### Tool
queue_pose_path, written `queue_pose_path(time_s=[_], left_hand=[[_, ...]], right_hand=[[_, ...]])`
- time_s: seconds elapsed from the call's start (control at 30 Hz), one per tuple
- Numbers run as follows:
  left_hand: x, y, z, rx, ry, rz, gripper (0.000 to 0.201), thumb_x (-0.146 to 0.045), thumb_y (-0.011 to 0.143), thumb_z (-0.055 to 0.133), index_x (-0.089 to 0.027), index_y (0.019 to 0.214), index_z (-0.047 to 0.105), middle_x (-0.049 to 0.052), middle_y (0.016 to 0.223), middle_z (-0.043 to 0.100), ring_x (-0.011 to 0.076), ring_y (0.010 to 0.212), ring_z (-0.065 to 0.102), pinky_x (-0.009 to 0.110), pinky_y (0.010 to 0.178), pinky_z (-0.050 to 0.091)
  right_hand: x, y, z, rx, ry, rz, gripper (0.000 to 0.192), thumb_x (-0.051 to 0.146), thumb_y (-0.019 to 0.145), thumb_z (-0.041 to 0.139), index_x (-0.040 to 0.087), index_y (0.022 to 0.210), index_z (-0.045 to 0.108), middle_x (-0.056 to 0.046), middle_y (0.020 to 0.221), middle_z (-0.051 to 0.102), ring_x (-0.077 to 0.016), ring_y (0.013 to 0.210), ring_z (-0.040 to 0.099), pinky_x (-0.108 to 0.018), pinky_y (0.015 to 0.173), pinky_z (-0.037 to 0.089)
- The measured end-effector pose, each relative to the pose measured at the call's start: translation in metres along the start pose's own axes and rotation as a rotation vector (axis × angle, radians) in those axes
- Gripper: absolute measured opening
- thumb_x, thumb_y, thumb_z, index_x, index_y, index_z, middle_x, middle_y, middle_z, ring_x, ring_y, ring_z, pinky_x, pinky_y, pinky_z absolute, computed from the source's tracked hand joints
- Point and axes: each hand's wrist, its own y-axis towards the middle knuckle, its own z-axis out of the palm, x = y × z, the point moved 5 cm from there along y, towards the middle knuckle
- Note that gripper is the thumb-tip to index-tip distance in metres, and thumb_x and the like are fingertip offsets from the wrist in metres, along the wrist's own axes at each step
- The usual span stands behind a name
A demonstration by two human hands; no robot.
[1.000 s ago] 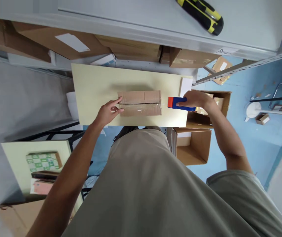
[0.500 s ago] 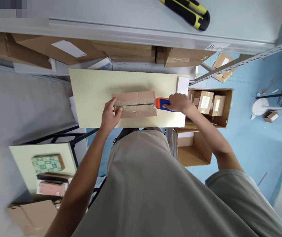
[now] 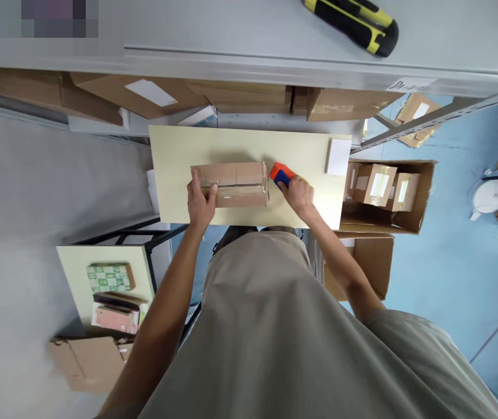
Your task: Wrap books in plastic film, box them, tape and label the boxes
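Observation:
A long brown cardboard box point(image 3: 231, 174) lies on the cream tabletop point(image 3: 174, 145), with a seam and clear tape running along its top. My left hand point(image 3: 202, 201) grips the box's left end, fingers at the far corner and thumb on top. Just off the right end, my right hand point(image 3: 300, 194) is closed round an orange-and-blue hand tool point(image 3: 280, 173), whose exact kind I cannot make out. The tool's orange tip points toward the box with a small gap between them. A flat white pad point(image 3: 338, 156) rests at the tabletop's right end.
A grey shelf point(image 3: 231, 35) crosses the front, carrying a yellow-and-black utility knife point(image 3: 358, 26); cardboard boxes point(image 3: 249, 96) sit beneath it. To the right stands an open carton point(image 3: 426, 192) holding smaller boxes. A side table point(image 3: 74, 262) at left bears a green-and-white box point(image 3: 109, 277).
My right hand has swung the tool away from the box's right end and turned it, so it now slants. The left hand has kept its grip on the box. The whole view has shifted slightly.

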Motion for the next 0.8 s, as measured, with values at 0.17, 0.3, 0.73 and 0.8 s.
queue_pose_path(time_s=[0.17,0.3,0.73,0.8], left_hand=[[0.017,0.000,0.006,0.007,-0.061,-0.109,0.106,-0.075,0.103,0.070,-0.017,0.183,0.032,0.030,0.183,0.046,0.0441,0.174,0.044,0.062,0.132,0.052],[0.030,0.003,0.004,-0.035,0.009,-0.121,0.091,-0.072,0.101,0.073,-0.019,0.171,0.050,0.025,0.166,0.067,0.0416,0.160,0.063,0.058,0.128,0.056],[0.058,-0.001,-0.009,0.075,-0.351,-0.071,0.067,-0.068,0.104,0.067,-0.017,0.146,0.076,0.017,0.146,0.079,0.0320,0.137,0.075,0.049,0.120,0.063],[0.060,0.002,-0.019,0.055,-0.321,-0.043,0.064,-0.068,0.104,0.068,-0.019,0.144,0.078,0.016,0.142,0.078,0.0310,0.134,0.075,0.046,0.116,0.065]], right_hand=[[-0.008,-0.013,-0.002,0.049,0.583,-0.044,0.080,0.093,0.110,0.038,0.021,0.127,0.066,-0.015,0.106,0.084,-0.0295,0.098,0.081,-0.041,0.083,0.065],[0.007,-0.020,0.015,0.035,0.670,-0.054,0.079,0.101,0.101,0.050,0.024,0.108,0.066,-0.008,0.091,0.077,-0.0251,0.088,0.076,-0.038,0.078,0.064],[0.015,-0.038,0.020,-0.032,0.694,-0.002,0.081,0.103,0.093,0.059,0.025,0.113,0.064,-0.010,0.099,0.080,-0.0266,0.096,0.079,-0.039,0.081,0.067],[0.021,-0.045,0.019,-0.087,0.663,-0.001,0.077,0.101,0.093,0.059,0.026,0.106,0.061,-0.010,0.099,0.078,-0.0265,0.097,0.077,-0.039,0.083,0.066]])
